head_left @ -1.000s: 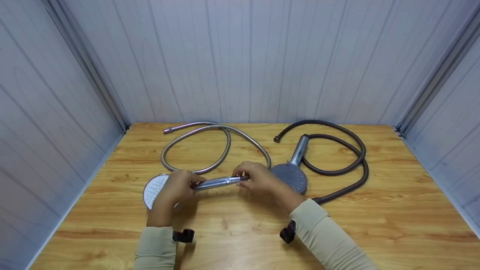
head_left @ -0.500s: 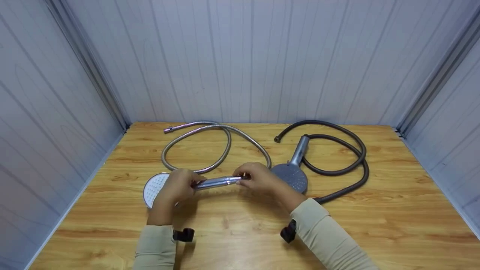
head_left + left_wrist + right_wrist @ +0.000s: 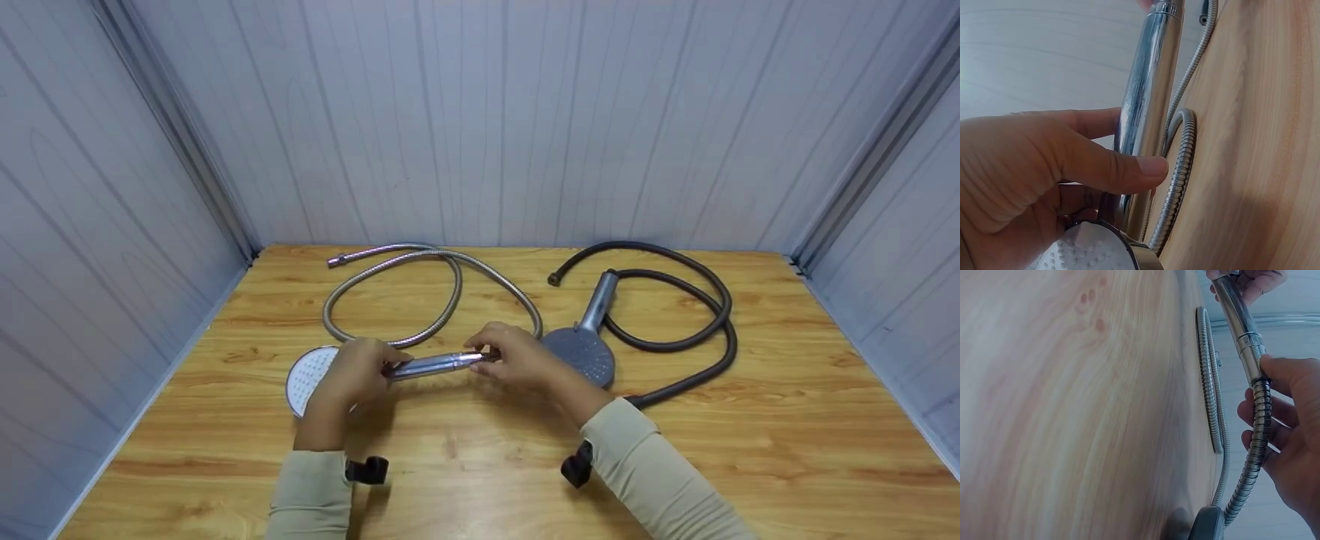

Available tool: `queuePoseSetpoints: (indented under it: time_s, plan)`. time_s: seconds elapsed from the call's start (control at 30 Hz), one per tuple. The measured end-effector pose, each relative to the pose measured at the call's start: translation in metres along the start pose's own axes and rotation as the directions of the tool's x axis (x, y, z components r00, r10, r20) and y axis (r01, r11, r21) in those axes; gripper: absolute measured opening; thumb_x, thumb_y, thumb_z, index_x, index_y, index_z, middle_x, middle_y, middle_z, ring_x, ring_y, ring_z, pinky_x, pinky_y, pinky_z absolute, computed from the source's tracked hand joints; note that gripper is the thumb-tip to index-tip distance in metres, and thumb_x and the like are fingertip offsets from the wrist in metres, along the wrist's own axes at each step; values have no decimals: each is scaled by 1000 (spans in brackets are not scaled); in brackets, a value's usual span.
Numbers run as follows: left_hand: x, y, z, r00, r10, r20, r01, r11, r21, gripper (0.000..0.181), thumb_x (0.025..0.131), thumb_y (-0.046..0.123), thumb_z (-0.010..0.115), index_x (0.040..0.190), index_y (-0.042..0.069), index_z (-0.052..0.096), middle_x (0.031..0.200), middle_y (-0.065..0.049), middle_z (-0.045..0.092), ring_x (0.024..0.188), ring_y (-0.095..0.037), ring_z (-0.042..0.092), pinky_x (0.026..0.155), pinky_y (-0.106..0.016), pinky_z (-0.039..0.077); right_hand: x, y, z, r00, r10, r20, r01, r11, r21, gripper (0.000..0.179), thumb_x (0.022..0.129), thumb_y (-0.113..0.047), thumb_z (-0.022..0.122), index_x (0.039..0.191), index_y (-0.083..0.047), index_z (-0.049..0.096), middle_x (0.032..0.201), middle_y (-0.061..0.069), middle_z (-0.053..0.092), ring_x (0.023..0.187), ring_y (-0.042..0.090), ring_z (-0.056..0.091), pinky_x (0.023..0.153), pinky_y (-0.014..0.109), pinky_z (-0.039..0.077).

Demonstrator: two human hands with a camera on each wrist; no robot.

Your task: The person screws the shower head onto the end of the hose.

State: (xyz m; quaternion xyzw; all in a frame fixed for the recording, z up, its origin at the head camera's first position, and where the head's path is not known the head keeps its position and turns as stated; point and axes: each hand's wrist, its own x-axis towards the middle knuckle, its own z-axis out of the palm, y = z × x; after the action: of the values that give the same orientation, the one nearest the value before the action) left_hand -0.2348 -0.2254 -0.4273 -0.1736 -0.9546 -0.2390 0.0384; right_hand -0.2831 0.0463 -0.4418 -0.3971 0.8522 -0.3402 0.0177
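My left hand grips the chrome handle of a hand shower near its head, thumb across the handle in the left wrist view. The round white spray face shows to the left, partly behind that hand. At the handle's other end, my right hand pinches the smooth chrome collar where the flexible metal shower hose joins it. The thumb lies on the collar, and the other fingers are behind the hose. Handle and hose are in line at this joint, held above the wooden table.
The metal hose loops over the table's back left, its free end fitting pointing left. Right of my right hand lies a grey shower head with a dark hose coiled beside it. Panelled walls enclose the back and sides.
My right fingers shift slightly at the collar. The left hand and the hand shower stay nearly in place, and the things on the table have not moved.
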Motion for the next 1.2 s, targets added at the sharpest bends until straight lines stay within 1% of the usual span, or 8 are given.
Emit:
queuePoseSetpoints:
  time_s: [0.1,0.27,0.33,0.47,0.63,0.93,1.07,1.2]
  plan:
    - [0,-1,1,1000,7,0,-7,1000,2,37,69,-8,72,100,11,79,72,3,64,62,-14,48,58,-32,40,-1,1,0,999,-48,-18,48,999,-5,29,86,-8,74,113,-1,65,100,7,61,84,18,57,75,29,50]
    - [1,-1,1,999,43,-21,-43,999,21,40,70,-13,66,99,11,79,73,3,66,61,-14,46,58,-32,38,0,4,0,991,-133,-26,132,991,-22,22,86,-3,72,106,-1,63,97,11,61,84,21,60,73,29,52]
    - [1,-1,1,999,48,-26,-47,999,26,41,70,-14,65,99,11,79,73,3,66,61,-14,46,58,-32,38,0,5,-1,989,-145,-22,144,989,-27,20,86,-3,71,105,-2,64,96,10,61,84,20,60,72,28,51]
    - [1,-1,2,999,32,-21,-31,999,26,41,69,-13,66,99,11,79,75,3,67,62,-15,46,58,-31,37,0,5,-1,991,-133,-8,133,991,-32,17,88,-5,71,104,-3,65,96,9,62,83,18,58,71,28,50]
    - [2,0,2,1000,7,-2,-7,1000,20,41,69,-13,68,100,11,79,75,3,66,63,-16,47,58,-31,37,0,4,0,993,-116,-8,116,993,-35,15,88,-5,70,102,-2,67,93,8,63,81,19,59,71,29,50]
    - [2,-1,1,1000,10,6,-10,1000,18,38,68,-9,72,99,12,79,75,4,67,64,-15,48,60,-33,40,-1,3,0,996,-84,-8,83,996,-36,15,89,-5,69,103,-1,69,95,9,67,84,22,62,74,33,51]
    - [2,0,1,1000,-2,9,2,1000,14,38,68,-10,71,99,12,80,72,4,65,62,-14,48,59,-32,41,-1,2,0,998,-61,-3,61,998,-30,15,90,-5,68,104,-1,69,95,8,67,84,20,61,74,31,50]
    - [2,1,1,999,-32,22,31,999,7,39,71,-11,69,100,14,80,71,5,64,64,-15,49,60,-32,40,-1,1,0,999,-30,15,30,999,-31,15,91,-8,66,105,-3,70,94,6,67,80,15,59,71,27,48]
